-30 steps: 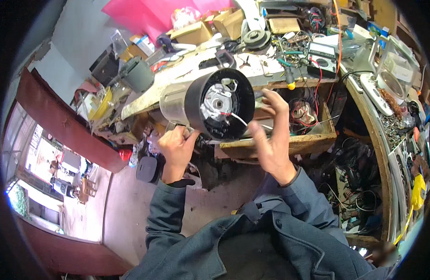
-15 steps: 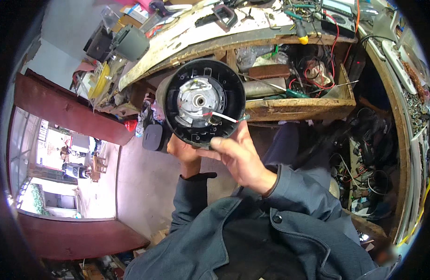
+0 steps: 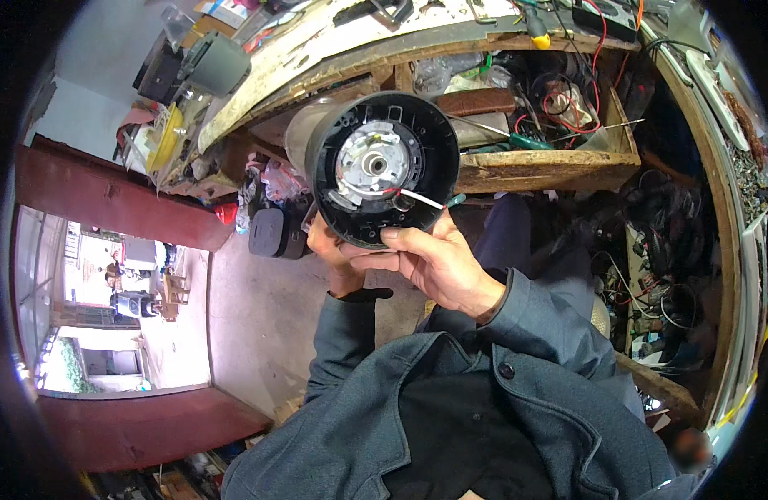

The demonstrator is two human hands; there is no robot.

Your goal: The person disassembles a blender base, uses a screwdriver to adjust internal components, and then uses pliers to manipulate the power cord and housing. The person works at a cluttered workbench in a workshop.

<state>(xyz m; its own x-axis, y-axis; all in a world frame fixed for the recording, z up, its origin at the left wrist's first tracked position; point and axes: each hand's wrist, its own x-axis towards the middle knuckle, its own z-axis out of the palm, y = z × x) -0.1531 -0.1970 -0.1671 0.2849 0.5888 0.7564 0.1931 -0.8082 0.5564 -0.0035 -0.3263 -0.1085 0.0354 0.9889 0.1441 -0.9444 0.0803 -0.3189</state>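
Observation:
Between my hands is a round black appliance housing, its open end facing up at me. Inside it sits a silvery metal disc with a ring at its centre. A white-sleeved wire crosses the inside to the right rim, where a small green tip pokes out. A shiny, pale cylindrical wall shows behind the housing on the left. My right hand is closed on the lower right rim, thumb on the inner edge. Under the lower left side, my left hand grips the housing; its fingers are partly hidden.
A cluttered wooden workbench curves along the far side. Its open drawer holds cables, a brown block and a green-handled screwdriver. On the floor at left stands a dark bin-like box. Tangled cables and parts fill the right.
The housing, in both hands, has shifted slightly right in the view and tilted a little, showing more of its pale left wall. The bench sits higher in the picture.

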